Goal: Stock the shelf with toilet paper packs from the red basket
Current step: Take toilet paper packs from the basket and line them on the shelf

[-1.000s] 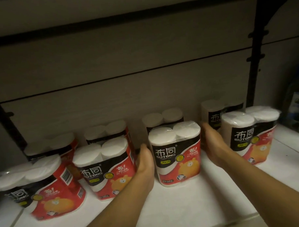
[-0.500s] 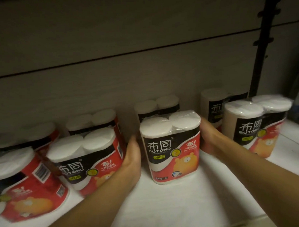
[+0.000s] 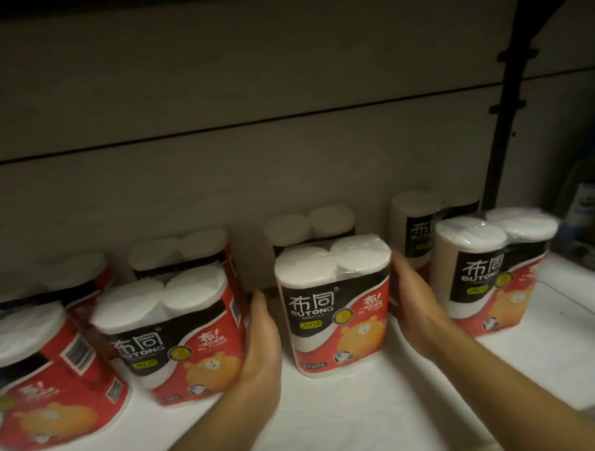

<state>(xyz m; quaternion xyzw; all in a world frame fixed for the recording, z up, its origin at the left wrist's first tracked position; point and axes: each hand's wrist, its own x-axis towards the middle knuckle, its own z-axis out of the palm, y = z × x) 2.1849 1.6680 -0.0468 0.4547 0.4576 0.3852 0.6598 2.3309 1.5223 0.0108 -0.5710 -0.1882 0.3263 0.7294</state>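
Squaring up the middle toilet paper pack (image 3: 334, 309) on the white shelf (image 3: 382, 409), left hand (image 3: 262, 339) and right hand (image 3: 411, 295) open, palms flat beside it. Probably light, squishy, slick wrap, so hold both sides.

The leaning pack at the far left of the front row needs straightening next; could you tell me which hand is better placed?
Left. The left hand is nearer the leaning pack; the right hand is beyond the middle pack.
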